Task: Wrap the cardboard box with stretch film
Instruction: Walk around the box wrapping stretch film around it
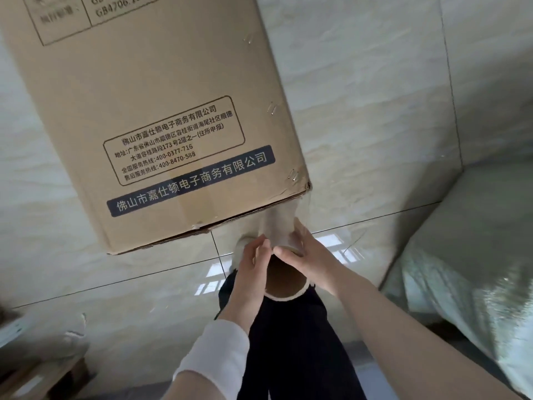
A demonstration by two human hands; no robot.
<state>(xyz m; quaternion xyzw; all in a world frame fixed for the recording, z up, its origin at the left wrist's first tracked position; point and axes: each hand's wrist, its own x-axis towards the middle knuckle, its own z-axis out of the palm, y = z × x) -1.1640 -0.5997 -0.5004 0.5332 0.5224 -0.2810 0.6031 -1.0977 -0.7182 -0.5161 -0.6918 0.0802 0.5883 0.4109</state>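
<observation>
On glossy pale floor tiles (375, 111) stands the box (144, 96), plain brown corrugated cardboard with printed labels and a scuffed near corner. Just off that corner both hands clamp a film roll (284, 280), brown tube core showing: left hand (251, 261) and right hand (302, 255) wrapped around it. Cloudy stretched film (284, 223) runs up to the corner.

We wear a white sleeve (213, 359) pushed up on our left arm, dark trousers (300, 350), our right arm bare.
</observation>
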